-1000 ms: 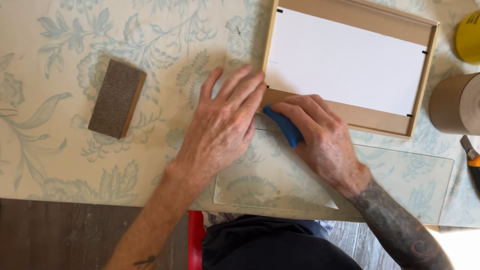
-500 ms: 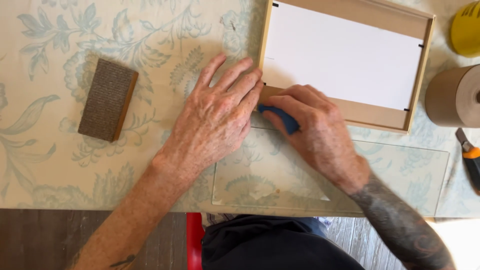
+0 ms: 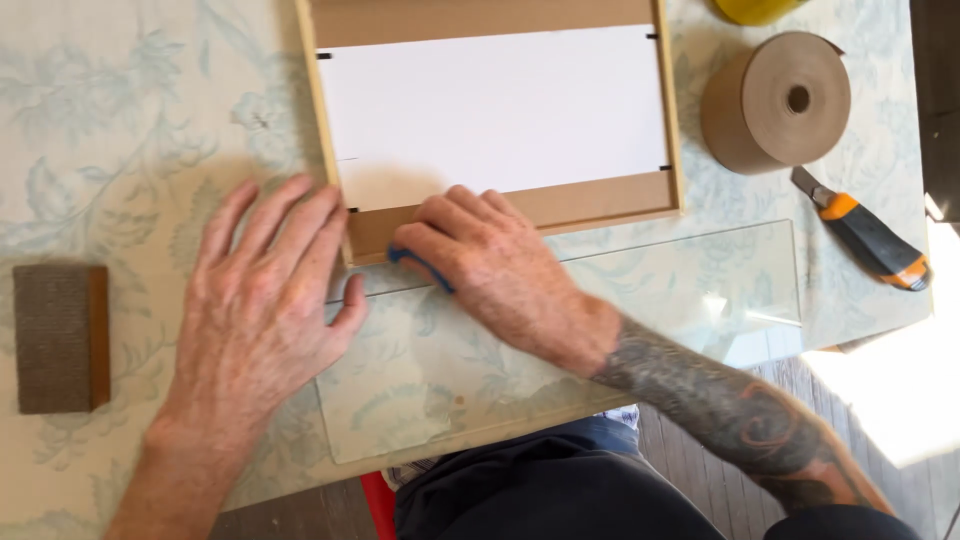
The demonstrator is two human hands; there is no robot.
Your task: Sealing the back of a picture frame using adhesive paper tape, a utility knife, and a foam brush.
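A clear glass pane [image 3: 640, 330] lies flat on the floral tablecloth near the table's front edge. My left hand [image 3: 262, 300] presses flat, fingers spread, on the cloth at the pane's left end. My right hand [image 3: 490, 265] is closed around a small blue tool [image 3: 420, 268] held against the pane's far edge, just below the wooden picture frame [image 3: 672, 120]. The frame lies face down with a white backing sheet [image 3: 490, 110] inside it. Most of the blue tool is hidden in my fist.
A sanding block [image 3: 58, 338] lies at the far left. At the right stand a roll of brown paper tape [image 3: 778, 100] and an orange and black utility knife [image 3: 865, 235]. A yellow object [image 3: 750, 8] shows at the top edge.
My view has shifted, so everything sits further left. My right hand with the blue tool has slid left along the pane's far edge, close to the frame's corner. My left hand stays flat.
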